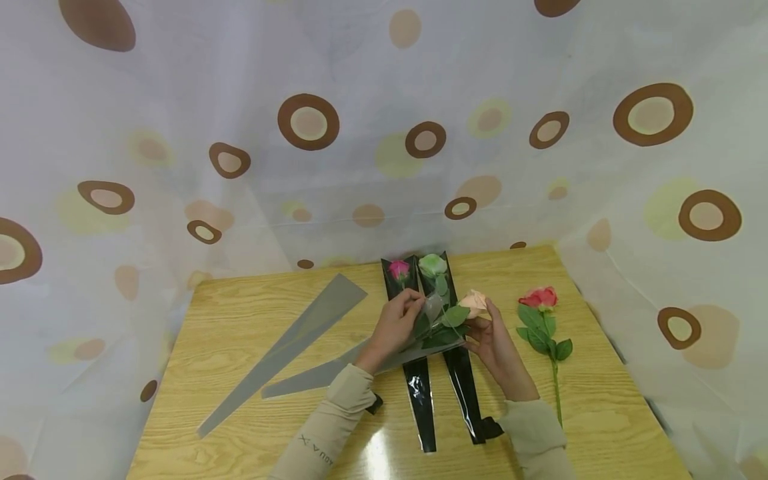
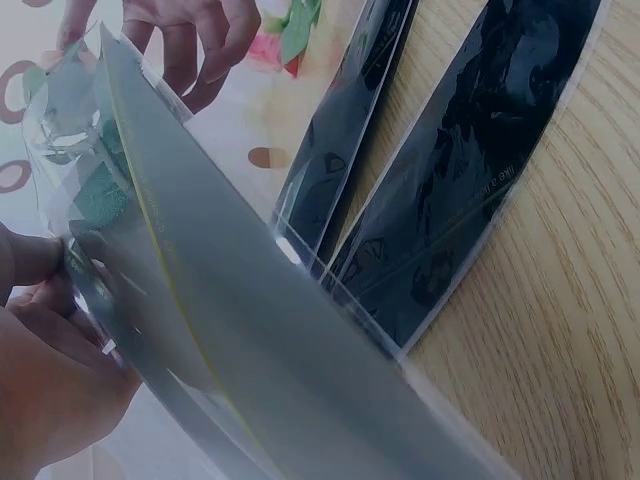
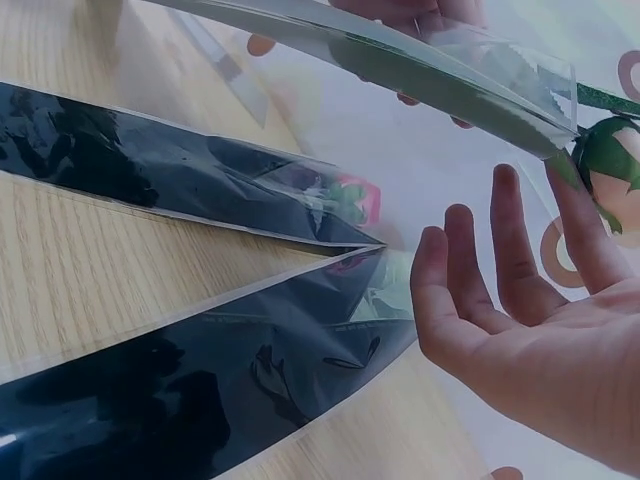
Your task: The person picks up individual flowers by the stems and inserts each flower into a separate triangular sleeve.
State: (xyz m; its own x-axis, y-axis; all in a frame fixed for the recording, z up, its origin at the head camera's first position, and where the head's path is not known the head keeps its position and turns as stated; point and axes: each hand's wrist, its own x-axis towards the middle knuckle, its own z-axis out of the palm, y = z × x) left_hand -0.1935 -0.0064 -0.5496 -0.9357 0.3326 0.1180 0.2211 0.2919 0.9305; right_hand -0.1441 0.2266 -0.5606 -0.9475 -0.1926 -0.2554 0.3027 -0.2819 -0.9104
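- Fingers of the left hand (image 1: 394, 323) were clamped on the edge of a long, tapered, greyish translucent film sleeve (image 2: 250, 260).
- Visible fingers of the right hand (image 1: 497, 343) were held apart and lightly bent; one was set against the bloom's base. Whether the thumb was pinched on anything could not be told.
- Peach artificial rose with green leaves (image 1: 473, 303) was held up between both hands; its bloom was seen beyond the film sleeve's wide end, some leaves through the film.
- Two long, tapered black sleeves with clear fronts (image 1: 420, 393) were laid side by side beneath the hands, wide ends at the table's far edge.
- Bright pink rose (image 1: 399, 269) was contained in the left one, pale green rose (image 1: 432, 265) in the right.
- Second greyish tapered sleeve (image 1: 288, 350) was laid diagonally on the left.
- Coral-red rose with leafy green stem (image 1: 540, 298) was placed on the right, unwrapped.
- Everything was set on a light wood-grain table (image 1: 216, 333), backed by white cloth with brown rings (image 1: 360, 173).
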